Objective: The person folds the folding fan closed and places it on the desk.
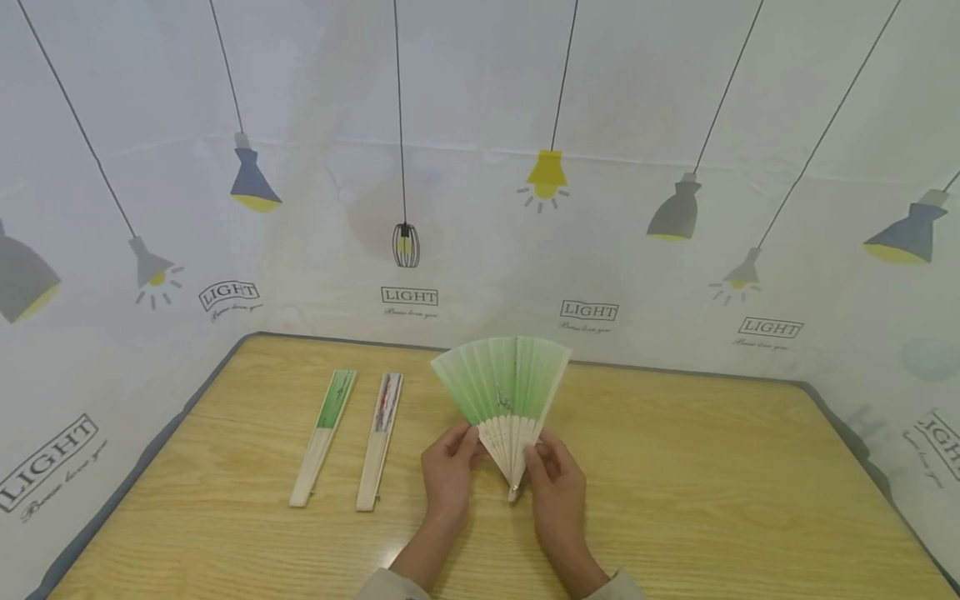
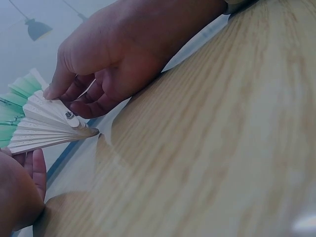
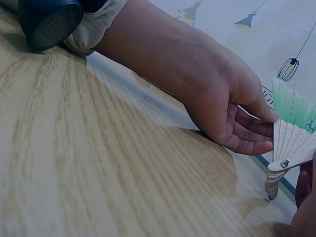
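A green folding fan [image 1: 504, 392] with pale ribs is spread partway between both hands, its pivot end pointing toward the person. My left hand [image 1: 448, 471] pinches the fan's left outer rib between thumb and fingers. On the other side my right hand [image 1: 557, 483] pinches the right outer rib near its lower part. The left wrist view shows the metal pivot and the pierced ribs of the fan [image 2: 44, 118] close to the left thumb. From the right wrist, the fan [image 3: 291, 140] appears with the right thumb on its edge rib.
Two folded fans lie left of the hands on the wooden table [image 1: 712, 483]: one with green cloth [image 1: 324, 437], one with a white and red pattern [image 1: 380, 442]. A wall covering [image 1: 480, 108] printed with lamps surrounds the table's back and sides.
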{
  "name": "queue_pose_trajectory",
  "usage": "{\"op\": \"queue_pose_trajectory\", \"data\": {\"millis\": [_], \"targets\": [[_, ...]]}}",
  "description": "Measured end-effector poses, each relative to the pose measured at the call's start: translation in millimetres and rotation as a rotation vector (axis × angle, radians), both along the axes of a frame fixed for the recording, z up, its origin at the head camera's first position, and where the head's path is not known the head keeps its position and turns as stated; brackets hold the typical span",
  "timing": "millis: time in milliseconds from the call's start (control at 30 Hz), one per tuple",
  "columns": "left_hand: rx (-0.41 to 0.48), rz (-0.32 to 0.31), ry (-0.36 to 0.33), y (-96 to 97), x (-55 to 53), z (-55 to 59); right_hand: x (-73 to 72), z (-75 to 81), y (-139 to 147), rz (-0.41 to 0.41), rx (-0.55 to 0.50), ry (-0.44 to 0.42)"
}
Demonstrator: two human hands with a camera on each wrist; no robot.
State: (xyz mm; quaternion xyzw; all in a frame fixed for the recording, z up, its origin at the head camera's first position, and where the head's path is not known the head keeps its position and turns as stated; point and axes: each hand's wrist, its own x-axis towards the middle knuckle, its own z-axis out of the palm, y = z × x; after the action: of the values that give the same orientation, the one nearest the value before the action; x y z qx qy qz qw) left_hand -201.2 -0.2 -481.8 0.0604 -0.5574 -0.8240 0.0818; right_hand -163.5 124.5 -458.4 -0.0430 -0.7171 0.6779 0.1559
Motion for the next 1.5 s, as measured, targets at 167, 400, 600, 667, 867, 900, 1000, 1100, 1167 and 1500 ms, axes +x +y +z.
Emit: {"op": "queue_pose_trajectory", "data": {"millis": [167, 400, 600, 667, 867, 900, 1000, 1100, 1167, 1500], "targets": [[0.002, 0.001, 0.002, 0.7, -0.9, -0.3, 0.5, 1.9, 1, 0.019, 0.013, -0.010], [-0.004, 0.002, 0.002, 1.4, -1.8, 0.1, 0.9, 3.4, 0, 0.027, 0.030, -0.004], [-0.004, 0.006, -0.006, 1.2, -2.4, -0.2, 0.1, 3.0, -1, 0.019, 0.033, -0.009], [-0.004, 0.006, -0.008, 1.2, -2.9, -0.7, 0.4, 3.3, -2, 0.020, 0.036, -0.017], [-0.022, 0.002, -0.007, 0.9, -2.3, -0.8, 1.2, 4.2, -3, 0.025, 0.042, -0.027], [-0.024, 0.001, -0.006, 0.8, -2.0, -0.7, 1.2, 4.1, -3, 0.026, 0.040, -0.026], [-0.033, 0.000, -0.009, 0.6, -1.6, -1.0, 1.9, 5.1, -3, 0.037, 0.038, -0.023], [-0.042, 0.000, -0.015, 0.6, -1.7, -1.3, 2.1, 3.8, -3, 0.048, 0.043, -0.005], [-0.047, 0.001, -0.018, 0.4, -1.7, -1.2, -0.5, -3.0, -1, 0.053, 0.032, 0.006], [-0.067, 0.001, -0.009, -1.0, -0.1, -0.3, -9.1, -26.8, 2, 0.071, 0.010, 0.026]]}}
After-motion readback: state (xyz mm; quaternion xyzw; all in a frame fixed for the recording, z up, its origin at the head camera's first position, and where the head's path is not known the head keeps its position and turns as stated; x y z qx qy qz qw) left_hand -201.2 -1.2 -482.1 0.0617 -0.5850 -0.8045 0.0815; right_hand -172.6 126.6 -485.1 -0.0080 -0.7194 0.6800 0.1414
